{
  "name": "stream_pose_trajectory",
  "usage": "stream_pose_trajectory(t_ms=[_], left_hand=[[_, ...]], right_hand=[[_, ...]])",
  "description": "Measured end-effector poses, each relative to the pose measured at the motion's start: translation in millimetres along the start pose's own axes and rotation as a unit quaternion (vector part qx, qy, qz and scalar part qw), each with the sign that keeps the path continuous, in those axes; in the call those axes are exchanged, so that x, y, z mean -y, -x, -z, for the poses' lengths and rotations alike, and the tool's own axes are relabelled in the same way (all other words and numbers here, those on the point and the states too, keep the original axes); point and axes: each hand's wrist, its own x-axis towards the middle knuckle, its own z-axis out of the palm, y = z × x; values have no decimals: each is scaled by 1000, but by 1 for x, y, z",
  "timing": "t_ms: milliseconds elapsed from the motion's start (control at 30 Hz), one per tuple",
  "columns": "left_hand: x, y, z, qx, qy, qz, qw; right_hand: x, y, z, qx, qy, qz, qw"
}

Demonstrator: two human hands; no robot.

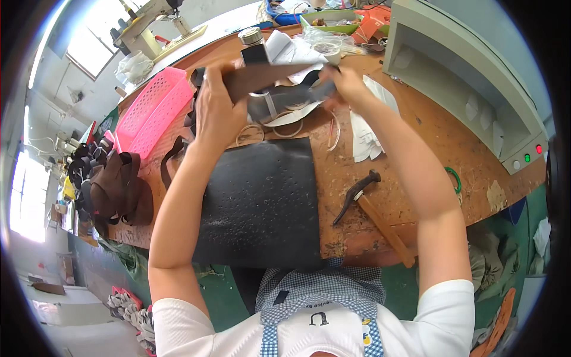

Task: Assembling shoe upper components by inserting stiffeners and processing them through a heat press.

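Left hand (215,113): we are gripping the brown strip (256,80) at its wide end, our fingers closing against it while its narrow end is pointing toward our right.
Right hand (348,86): we are keeping it by the far end of the dark grey strip (290,97); it is blurring, so we cannot tell whether the fingers are pinching or merely touching.
Strips: both are hanging above the table (422,149), beyond the black mat (262,202), the brown one crossing over the grey one.
Black mat: it is lying before us between our forearms, its surface showing many small pits.
Hammer (386,231): it is resting right of the mat, its wooden handle slanting toward us.
Pink basket (148,116): it is standing left of our left hand.
Dark straps (122,187): they are heaping up at the table's left side.
White piece (364,143): it is lying partly beneath our right forearm.
Grey cabinet (470,89): it is standing at the right, showing green and red buttons.
Green ring (454,179): it is lying near the cabinet, beside our right arm.
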Motion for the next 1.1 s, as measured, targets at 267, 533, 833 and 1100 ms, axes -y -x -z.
stream_pose_trajectory(t_ms=[267,533,833,1100], left_hand=[[24,25,-123,148,-191,-202,949],[-28,43,-113,146,-83,-128,977],[-144,78,-209,243,158,-187,939],[-147,82,-234,256,220,-140,931]], right_hand=[[-29,-90,37,-163,562,218,781],[-47,92,153,-49,523,200,827],[-107,116,180,-20,636,387,667],[-103,110,194,34,674,423,604]])
